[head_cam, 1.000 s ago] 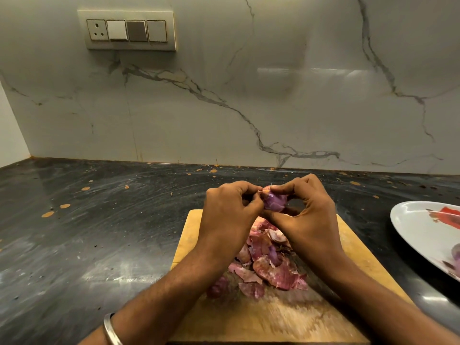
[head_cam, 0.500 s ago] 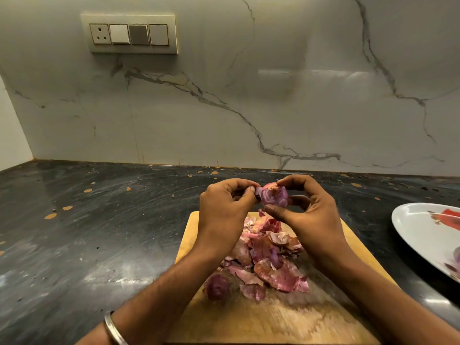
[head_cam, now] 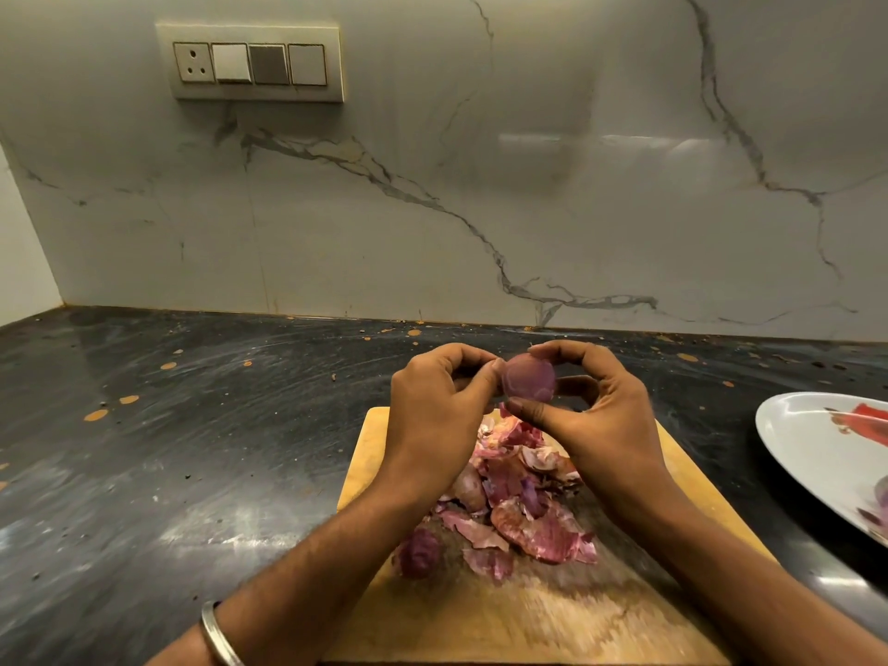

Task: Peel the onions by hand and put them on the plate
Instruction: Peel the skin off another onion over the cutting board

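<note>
A steel bangle [head_cam: 218, 634] circles the left wrist nearest me. Beyond it a wooden cutting board [head_cam: 567, 612] carries a small unpeeled onion [head_cam: 419, 552] at its near left and a heap of pink onion skins [head_cam: 524, 497]. Above the heap, the right hand [head_cam: 591, 415] pinches a small purple onion [head_cam: 528, 378] between thumb and curled fingers, while the left hand [head_cam: 435, 406] nips at the onion's left edge with its fingertips. The white plate [head_cam: 817, 454] lies right on the black countertop [head_cam: 192, 425]. A switch panel [head_cam: 252, 63] sits on the far marble wall [head_cam: 480, 209].
</note>
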A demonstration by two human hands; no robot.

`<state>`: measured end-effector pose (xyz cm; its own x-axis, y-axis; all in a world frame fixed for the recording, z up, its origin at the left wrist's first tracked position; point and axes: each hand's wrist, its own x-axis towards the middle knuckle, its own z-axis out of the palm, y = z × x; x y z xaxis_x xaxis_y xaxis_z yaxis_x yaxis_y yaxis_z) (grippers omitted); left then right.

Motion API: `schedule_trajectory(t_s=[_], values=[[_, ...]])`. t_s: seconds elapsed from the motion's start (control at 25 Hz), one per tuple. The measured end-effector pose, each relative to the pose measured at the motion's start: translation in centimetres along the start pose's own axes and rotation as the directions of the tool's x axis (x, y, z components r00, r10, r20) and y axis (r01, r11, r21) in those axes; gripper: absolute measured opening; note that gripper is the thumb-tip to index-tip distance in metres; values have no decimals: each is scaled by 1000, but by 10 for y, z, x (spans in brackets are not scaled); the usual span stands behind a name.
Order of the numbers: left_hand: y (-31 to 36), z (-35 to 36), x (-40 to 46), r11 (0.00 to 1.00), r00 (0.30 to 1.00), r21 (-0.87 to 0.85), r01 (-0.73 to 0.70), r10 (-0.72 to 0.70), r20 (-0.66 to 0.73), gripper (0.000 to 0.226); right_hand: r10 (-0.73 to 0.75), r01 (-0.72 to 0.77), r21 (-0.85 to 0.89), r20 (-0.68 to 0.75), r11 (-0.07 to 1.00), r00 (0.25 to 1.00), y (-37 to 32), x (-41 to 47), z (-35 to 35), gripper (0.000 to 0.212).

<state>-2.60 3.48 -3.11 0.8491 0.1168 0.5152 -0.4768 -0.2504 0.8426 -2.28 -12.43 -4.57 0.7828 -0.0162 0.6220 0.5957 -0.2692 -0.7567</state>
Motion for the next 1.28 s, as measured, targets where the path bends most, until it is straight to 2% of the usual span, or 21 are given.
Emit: schedule_trajectory(t_s=[0.08,0.28,0.4,0.48,0.64,0.76,0.88,1.0,1.16,1.28], values=[[0,1,-1,1000,1000,17,-1,1,14,6,-4,4,-3,1,1000,1000,0,0,0,52],[-1,-1,3,977,988,-163,141,-129,83,10,66,-72,128,49,989,997,0,0,-2,53],[1,-3,6,873,953,-381,304,-279,119,13,122,-145,311,91,939,988,1,3,-2,51],[1,-4,7,817,928,-441,372,-344,145,12,164,-194,411,107,891,981,2,4,-1,49],[-3,-2,7,850,928,-375,370,-322,186,9,248,-256,505,86,824,965,3,8,-1,48],[-6,-2,5,953,960,-155,259,-237,148,11,340,-311,611,73,728,938,4,10,-2,45],[-6,-3,4,987,978,28,160,-163,134,14,404,-348,672,80,653,911,3,11,0,30],[-2,-2,3,987,972,16,157,-158,176,16,410,-376,633,100,676,907,2,10,-1,25],[3,0,2,938,936,-178,298,-250,250,18,356,-360,574,125,735,926,0,9,0,24],[1,0,1,953,940,-142,269,-228,254,16,316,-324,490,103,809,943,-1,7,1,34]])
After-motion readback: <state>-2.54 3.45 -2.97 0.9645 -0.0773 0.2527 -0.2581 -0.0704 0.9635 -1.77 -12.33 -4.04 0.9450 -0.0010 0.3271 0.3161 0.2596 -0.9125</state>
